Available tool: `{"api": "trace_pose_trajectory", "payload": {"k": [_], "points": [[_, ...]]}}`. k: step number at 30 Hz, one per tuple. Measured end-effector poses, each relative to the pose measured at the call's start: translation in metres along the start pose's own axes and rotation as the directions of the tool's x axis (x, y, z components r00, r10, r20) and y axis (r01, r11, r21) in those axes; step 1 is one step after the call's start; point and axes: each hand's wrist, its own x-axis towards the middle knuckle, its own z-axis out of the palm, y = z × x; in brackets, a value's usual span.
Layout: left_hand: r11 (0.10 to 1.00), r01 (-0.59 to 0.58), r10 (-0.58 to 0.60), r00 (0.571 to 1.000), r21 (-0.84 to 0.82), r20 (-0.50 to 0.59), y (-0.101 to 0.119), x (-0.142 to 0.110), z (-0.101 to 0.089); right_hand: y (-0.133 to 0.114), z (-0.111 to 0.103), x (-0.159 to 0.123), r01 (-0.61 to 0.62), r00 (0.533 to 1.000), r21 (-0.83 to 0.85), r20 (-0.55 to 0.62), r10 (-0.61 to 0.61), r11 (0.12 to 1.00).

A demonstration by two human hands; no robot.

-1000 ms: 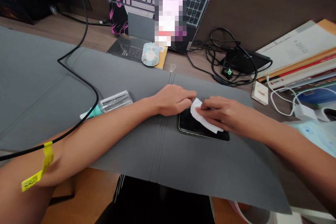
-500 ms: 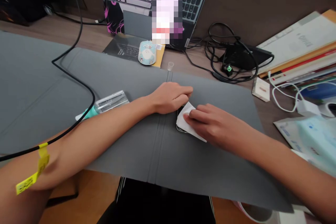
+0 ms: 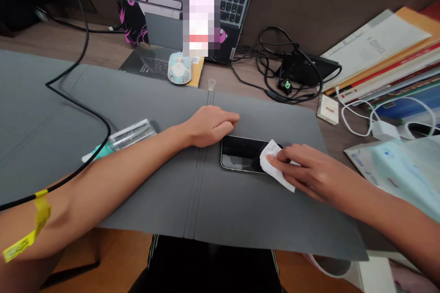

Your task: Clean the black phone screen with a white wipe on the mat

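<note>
Phone (image 3: 240,153) laid flat on grey mat (image 3: 137,110), mid-desk. Wipe (image 3: 275,165) pinned on phone's right end by right hand (image 3: 305,171), fingers flat on it. Phone's far-left corner steadied by curled left hand (image 3: 211,124), nothing gripped. Left glass looks dark with faint reflections; wiping judged underway, right end covered. Spray bottle (image 3: 127,135) left, untouched.
</note>
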Motion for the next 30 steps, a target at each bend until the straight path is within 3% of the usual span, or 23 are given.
{"api": "trace_pose_trajectory", "payload": {"k": [10,24,30], "points": [[1.000,0.002,-0.002,1.000,0.009,-0.002,-0.003,0.002,0.000,0.002,0.002,-0.009,-0.058,0.998,-0.008,-0.004,0.058,0.998],[0.999,0.019,-0.019,1.000,-0.041,-0.011,-0.003,0.002,-0.001,-0.005,0.010,0.077,0.033,0.998,-0.055,0.054,-0.031,0.998],[1.000,-0.005,0.005,1.000,-0.029,-0.007,-0.003,0.001,-0.001,-0.030,0.011,0.076,0.100,0.995,-0.085,-0.015,-0.102,0.991]]}}
